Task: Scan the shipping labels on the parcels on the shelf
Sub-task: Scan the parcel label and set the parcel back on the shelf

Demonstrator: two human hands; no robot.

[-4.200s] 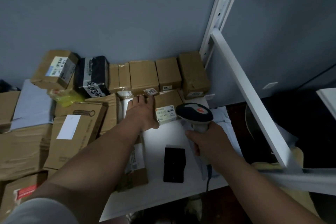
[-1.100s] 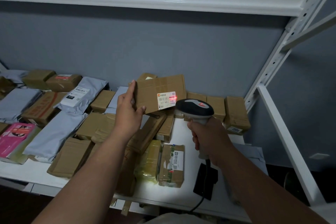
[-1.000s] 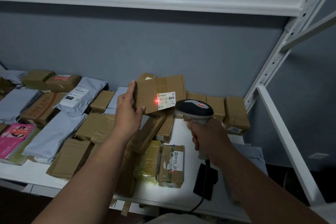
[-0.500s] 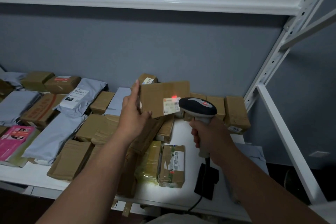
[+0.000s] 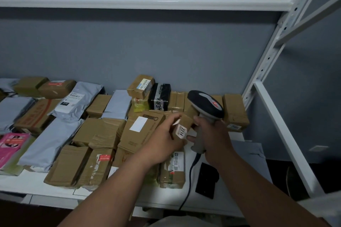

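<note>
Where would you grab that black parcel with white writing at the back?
Probably the black parcel by its two long sides, coming from above and in front. It leans tilted on other parcels, its neighbours crowd its lower half, but its upper end stands free.

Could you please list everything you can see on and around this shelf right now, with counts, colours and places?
Cardboard parcels: many, brown, piled across the shelf.
Poly mailers: several, grey, left and middle.
Pink packet: one, far left.
Black packet: one, at the back.
Small parcel: one, brown, held up.
Scanner: one, grey and black, corded.
Black pad: one, front right.
Shelf: one, white, with white frame.
Left hand: grips the small parcel.
Right hand: grips the scanner.
</note>
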